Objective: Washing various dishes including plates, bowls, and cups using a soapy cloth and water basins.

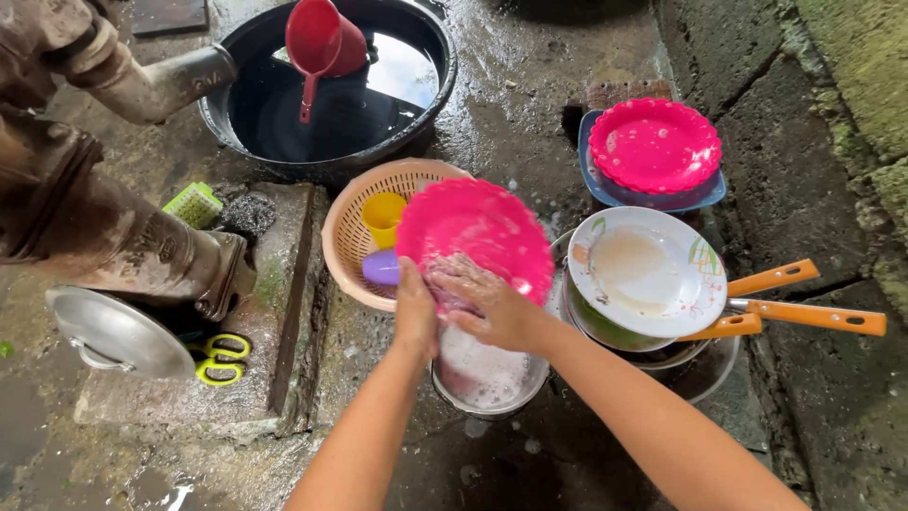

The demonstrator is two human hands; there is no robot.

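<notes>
— What do the hands have hold of?

— The left hand (416,317) closes its grip on the lower edge of a bright pink scalloped plate (478,237), holding it tilted above a small metal bowl of suds (487,378). The right hand (487,308) lies flat against the plate's face, fingers spread over a soapy patch; whether it presses a sponge cannot be told.

— How far along does the washing look?

— By the look of it, partway. The plate in hand carries foam and is not yet rinsed. Just right of it, a white plate (648,270) with a greasy smear sits on stacked pans with orange handles (804,312), seemingly unwashed. Behind the pink plate, a tan basket (355,237) holds a yellow cup (381,218) and a purple one (381,268). Another pink plate (654,145) rests on a blue tray (605,189) further back.

— And water?

— A black basin (331,104) of water, red dipper (322,43) inside, stands beyond the basket on wet concrete.
</notes>
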